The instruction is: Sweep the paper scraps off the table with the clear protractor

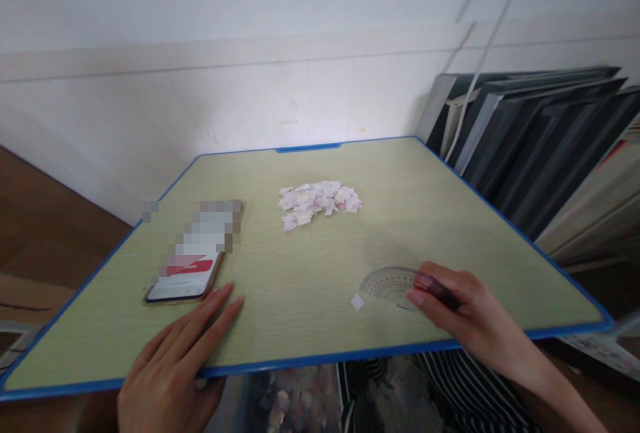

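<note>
A clear half-round protractor [387,283] is pinched at its right end between the thumb and fingers of my right hand [463,303], low over the front right of the table. Just left of its tip lies one small white paper square [357,301]. My left hand [177,353] rests at the front left edge with its fingers stretched out on the tabletop, holding nothing. Beyond those fingertips is a smartphone [187,289] with a lit, partly blurred screen. A loose heap of small paper scraps [320,199] sits near the middle of the table.
The pale green tabletop [280,299] has a blue rim [300,359]. Behind it stands a white wall [280,99] with yellowish marks. Dark flat panels [530,133] lean along the right side, with a pale cable [470,93] hanging in front.
</note>
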A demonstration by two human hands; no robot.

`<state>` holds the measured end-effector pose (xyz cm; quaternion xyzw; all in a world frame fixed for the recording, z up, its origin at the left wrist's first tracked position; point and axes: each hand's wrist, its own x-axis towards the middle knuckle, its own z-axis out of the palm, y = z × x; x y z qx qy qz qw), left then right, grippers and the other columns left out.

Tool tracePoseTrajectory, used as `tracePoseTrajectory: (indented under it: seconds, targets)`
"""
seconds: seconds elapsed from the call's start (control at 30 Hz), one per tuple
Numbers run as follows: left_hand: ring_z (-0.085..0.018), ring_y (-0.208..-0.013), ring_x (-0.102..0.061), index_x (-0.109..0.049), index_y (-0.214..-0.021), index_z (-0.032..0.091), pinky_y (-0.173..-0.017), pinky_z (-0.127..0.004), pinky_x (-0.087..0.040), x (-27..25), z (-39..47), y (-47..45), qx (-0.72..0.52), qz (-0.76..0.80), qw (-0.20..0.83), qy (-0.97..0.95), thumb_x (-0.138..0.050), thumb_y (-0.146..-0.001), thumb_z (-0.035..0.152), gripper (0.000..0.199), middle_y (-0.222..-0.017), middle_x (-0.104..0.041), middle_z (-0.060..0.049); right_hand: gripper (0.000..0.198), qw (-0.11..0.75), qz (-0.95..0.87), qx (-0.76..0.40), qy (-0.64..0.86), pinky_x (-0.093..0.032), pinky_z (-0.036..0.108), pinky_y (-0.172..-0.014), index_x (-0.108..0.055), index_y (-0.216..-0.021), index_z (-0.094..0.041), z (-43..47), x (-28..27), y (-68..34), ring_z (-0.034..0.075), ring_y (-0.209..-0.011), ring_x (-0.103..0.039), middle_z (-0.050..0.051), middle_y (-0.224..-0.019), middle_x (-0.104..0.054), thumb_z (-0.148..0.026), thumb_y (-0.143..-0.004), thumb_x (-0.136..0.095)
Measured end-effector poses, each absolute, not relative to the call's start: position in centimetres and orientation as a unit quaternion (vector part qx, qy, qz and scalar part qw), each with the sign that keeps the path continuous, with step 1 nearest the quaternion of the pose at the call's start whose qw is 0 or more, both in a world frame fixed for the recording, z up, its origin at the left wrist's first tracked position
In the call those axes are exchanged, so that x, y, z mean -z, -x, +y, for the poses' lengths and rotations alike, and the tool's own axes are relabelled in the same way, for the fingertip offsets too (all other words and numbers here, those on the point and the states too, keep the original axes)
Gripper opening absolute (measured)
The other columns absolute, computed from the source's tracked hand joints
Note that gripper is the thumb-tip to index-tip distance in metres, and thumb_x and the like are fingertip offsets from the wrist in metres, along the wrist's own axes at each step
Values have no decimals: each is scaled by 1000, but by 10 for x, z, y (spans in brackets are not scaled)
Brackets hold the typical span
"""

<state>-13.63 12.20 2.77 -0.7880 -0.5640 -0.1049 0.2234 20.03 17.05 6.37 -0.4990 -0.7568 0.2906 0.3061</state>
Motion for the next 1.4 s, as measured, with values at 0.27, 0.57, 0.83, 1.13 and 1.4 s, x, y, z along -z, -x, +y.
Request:
tracePoseTrajectory:
  seconds: [0.27, 0.57, 0.83, 1.13, 1.4]
  targets:
    - [-25, -105, -60, -41, -131, 21, -86, -41, -47, -29, 122, 135, 96, -564, 233, 786, -41, -75, 8, 57, -131, -58, -8, 27, 324, -751, -263, 512, -29, 23, -42, -42, -64, -22, 173, -65, -197, 9, -44, -42, -5, -51, -46, -28, -90, -46]
    - [-24, -107, -59, -40, -132, 21, -86, -39, -46, -27, 123, 138, 102, -560, 226, 791, -41, -76, 10, 58, -132, -56, -8, 29, 321, -754, -268, 507, -26, 23, -42, -38, -62, -22, 169, -66, -200, 8, -42, -38, -6, -49, -38, -26, -90, -46]
    - [-24, -108, -56, -40, -132, 21, -88, -40, -45, -26, 123, 138, 106, -555, 230, 792, -40, -76, 9, 58, -132, -56, -7, 30, 306, -778, -266, 481, -26, 22, -41, -41, -62, -21, 169, -64, -200, 8, -43, -38, -6, -50, -38, -27, -91, -46]
    - [-24, -108, -55, -40, -132, 21, -87, -39, -46, -26, 123, 137, 107, -560, 225, 790, -41, -76, 9, 57, -132, -55, -7, 29, 310, -782, -267, 470, -30, 21, -43, -41, -62, -21, 170, -62, -201, 8, -44, -41, -6, -51, -40, -26, -90, -48]
    - [-24, -108, -57, -42, -130, 21, -86, -40, -47, -27, 121, 137, 106, -562, 225, 789, -41, -76, 9, 55, -131, -57, -8, 32, 303, -786, -257, 474, -29, 22, -43, -40, -60, -20, 167, -65, -203, 8, -44, -39, -6, -50, -38, -26, -90, -49]
